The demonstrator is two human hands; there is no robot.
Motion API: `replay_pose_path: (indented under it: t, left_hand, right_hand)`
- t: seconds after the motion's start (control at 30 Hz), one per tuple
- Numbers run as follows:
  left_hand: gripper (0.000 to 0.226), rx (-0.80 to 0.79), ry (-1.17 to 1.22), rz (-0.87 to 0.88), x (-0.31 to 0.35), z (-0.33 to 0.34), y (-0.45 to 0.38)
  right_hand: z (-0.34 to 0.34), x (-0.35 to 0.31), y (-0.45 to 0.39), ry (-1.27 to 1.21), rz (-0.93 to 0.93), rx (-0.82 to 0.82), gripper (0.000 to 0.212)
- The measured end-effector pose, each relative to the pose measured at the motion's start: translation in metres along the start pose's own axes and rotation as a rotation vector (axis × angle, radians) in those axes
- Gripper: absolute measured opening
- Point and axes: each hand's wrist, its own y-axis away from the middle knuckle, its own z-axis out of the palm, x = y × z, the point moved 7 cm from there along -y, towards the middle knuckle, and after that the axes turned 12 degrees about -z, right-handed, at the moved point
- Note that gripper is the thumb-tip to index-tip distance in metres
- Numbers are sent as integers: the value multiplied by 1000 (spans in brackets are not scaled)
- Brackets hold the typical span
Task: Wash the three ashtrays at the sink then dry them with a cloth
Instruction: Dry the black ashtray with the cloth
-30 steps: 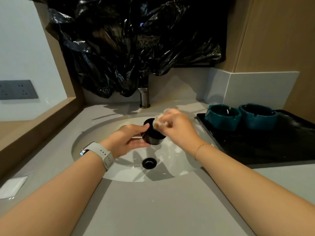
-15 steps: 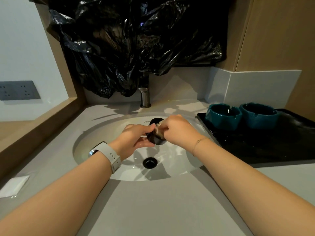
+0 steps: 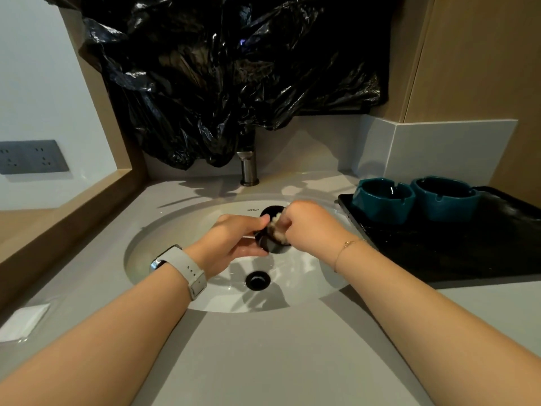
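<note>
Ashtray [image 3: 270,244] between both hands, above the sink [image 3: 164,230] rim.

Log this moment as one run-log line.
step: scrubbing | left hand: holds black ashtray over sink | right hand: rubs sponge inside it | two teal ashtrays: on tray

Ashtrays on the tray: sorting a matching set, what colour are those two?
Teal ashtrays, glossy, on the black tray; head view.
</note>
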Motion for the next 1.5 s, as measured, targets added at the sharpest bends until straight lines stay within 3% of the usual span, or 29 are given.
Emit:
replay_pose_path:
  t: [0.13, 0.23, 0.33, 0.4, 0.5, 0.6, 0.77, 0.87, 0.93, 1.03, 1.1, 1.2, 1.33, 1.43, 1.5]
  left_hand:
    - [25, -26, 97, 4, 4, -10, 7]
    - [21, 9, 107, -16, 3, -15, 8]
    - [26, 19, 31, -60, -2, -11, 8]
    - [30, -3, 13, -86, -6, -5, 7]
    - [29, -26, 27, -72, -4, -1, 7]
    - [27, -17, 20, -59, 0, -5, 8]
    - [23, 60, 67, -73, -2, -12, 8]
    - [21, 97, 85, -102, -4, -11, 7]
    - [21, 117, 81, -100, -5, -14, 8]
    - [19, 196, 152, -45, 0, -35, 8]
    - [15, 199, 261, 3, 6, -46, 8]
    - [15, 109, 329, 62, 10, -38, 8]
    - [29, 68, 301, 128, 14, -29, 7]
    - [34, 89, 268, 148, 15, -30, 6]
    - [40, 139, 243, 159, 15, -32, 6]
  right_hand:
    - [-2, -6, 0, -336, -136, 236, 35]
    - [1, -17, 4, -369, -290, 180, 28]
    - [5, -9, 6, -320, -228, -34, 27]
    - [8, -3, 3, -166, -164, -88, 21]
    - [3, 0, 2, -7, -10, 66, 23]
    - [4, -7, 2, -154, -113, 232, 19]
    - [10, -14, 4, -405, -197, 40, 31]
    - [16, -15, 0, -343, -126, -37, 29]
    - [13, -6, -1, -317, -27, 3, 24]
    - [-15, 29, 4, -511, 161, 266, 25]
    - [-28, 56, 11, -814, 338, 467, 26]
    - [-9, 62, 15, -1256, 562, 495, 34]
    - [8, 41, 11, -1498, 371, 400, 49]
    - [12, 35, 11, -1405, 305, 381, 60]
    - [10, 33, 9, -1372, 270, 378, 55]
